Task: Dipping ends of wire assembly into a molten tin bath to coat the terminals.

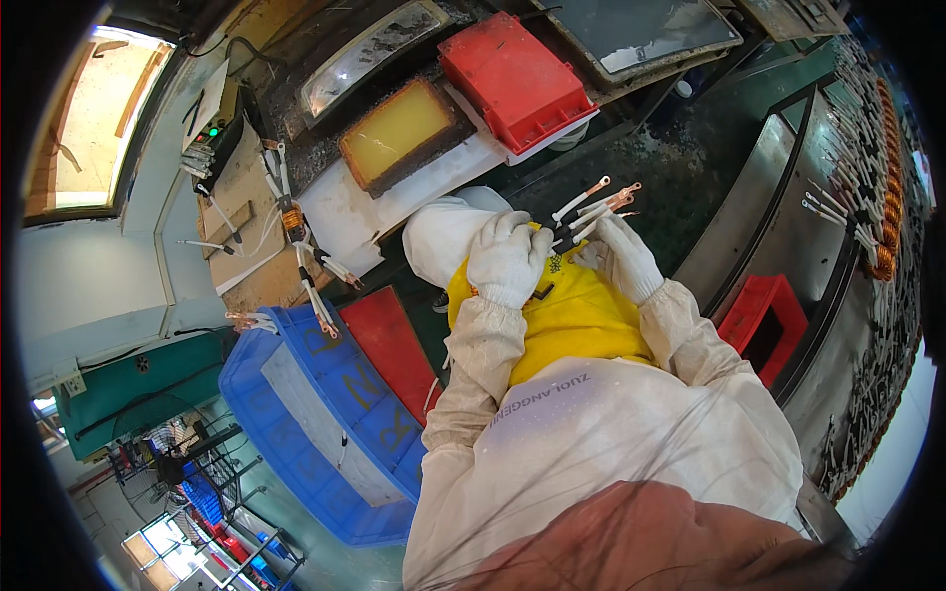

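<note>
My left hand (507,258), in a white glove, is closed with its fingers curled over the black-sleeved base of a bundle of white leads (591,207). Several of these leads end in copper lugs and point away from me to the upper right. From the other side, my right hand (626,258), also gloved, presses its bent fingers against the bundle. What lies beneath the two hands is mostly hidden. Yellow cloth (581,320) covers my lap directly under them. Both forearms wear pale sleeves.
Ahead stand a rusty-rimmed tray (355,167) of amber material and a red bin (512,79). Another coil (293,219) with white lugged leads lies on the bench at left. A blue crate (379,399) is beside me. Rightward are a smaller red bin (737,320) and hanging copper-coloured coils (890,197).
</note>
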The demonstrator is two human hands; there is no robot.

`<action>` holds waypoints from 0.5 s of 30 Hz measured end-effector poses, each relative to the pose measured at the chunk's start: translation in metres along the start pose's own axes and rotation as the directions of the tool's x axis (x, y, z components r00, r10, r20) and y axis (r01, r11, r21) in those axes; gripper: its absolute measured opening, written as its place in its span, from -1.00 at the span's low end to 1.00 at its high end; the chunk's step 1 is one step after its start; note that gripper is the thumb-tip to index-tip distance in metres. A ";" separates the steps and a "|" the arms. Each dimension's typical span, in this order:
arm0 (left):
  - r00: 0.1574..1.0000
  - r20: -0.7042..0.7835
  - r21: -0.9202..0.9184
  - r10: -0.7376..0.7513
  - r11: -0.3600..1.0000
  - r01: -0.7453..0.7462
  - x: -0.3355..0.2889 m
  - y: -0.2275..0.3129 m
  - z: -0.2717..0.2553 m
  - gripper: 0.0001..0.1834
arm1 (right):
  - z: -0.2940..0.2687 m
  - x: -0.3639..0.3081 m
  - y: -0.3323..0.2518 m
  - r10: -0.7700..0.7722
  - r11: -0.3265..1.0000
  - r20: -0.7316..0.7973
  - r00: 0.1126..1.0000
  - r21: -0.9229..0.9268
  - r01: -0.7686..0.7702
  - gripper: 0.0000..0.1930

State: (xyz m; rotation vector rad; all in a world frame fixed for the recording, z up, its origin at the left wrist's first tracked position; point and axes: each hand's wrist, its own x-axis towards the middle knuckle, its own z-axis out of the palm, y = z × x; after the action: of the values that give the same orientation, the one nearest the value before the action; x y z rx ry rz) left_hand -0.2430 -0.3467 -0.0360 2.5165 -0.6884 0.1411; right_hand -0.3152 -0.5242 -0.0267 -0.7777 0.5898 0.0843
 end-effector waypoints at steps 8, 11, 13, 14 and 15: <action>0.999 0.034 -0.104 0.018 0.994 -0.014 -0.004 -0.006 -0.002 -0.67 | -0.008 0.038 0.018 -0.001 1.000 0.107 0.994 0.021 -0.001 -0.71; 0.998 0.054 -0.145 0.014 0.989 -0.006 -0.003 -0.007 -0.004 -0.67 | -0.009 0.045 0.016 -0.005 0.998 0.122 0.992 -0.057 0.012 -0.73; 0.998 0.056 -0.144 0.007 0.990 0.001 -0.002 -0.008 -0.003 -0.66 | -0.006 0.041 0.013 -0.012 0.992 0.102 0.995 -0.120 0.024 -0.73; 0.999 0.050 -0.122 -0.008 0.992 0.014 -0.002 -0.007 0.000 -0.66 | -0.006 0.038 0.010 -0.022 0.982 0.078 0.997 -0.187 0.036 -0.74; 0.999 0.045 -0.101 -0.023 0.995 0.028 -0.002 -0.007 0.002 -0.65 | -0.007 0.036 0.008 -0.023 0.982 0.075 0.997 -0.188 0.037 -0.74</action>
State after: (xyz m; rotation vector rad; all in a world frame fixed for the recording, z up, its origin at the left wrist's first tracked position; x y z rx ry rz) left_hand -0.2407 -0.3414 -0.0413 2.4364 -0.6635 0.0404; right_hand -0.2912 -0.5281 -0.0550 -0.9635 0.5060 0.1419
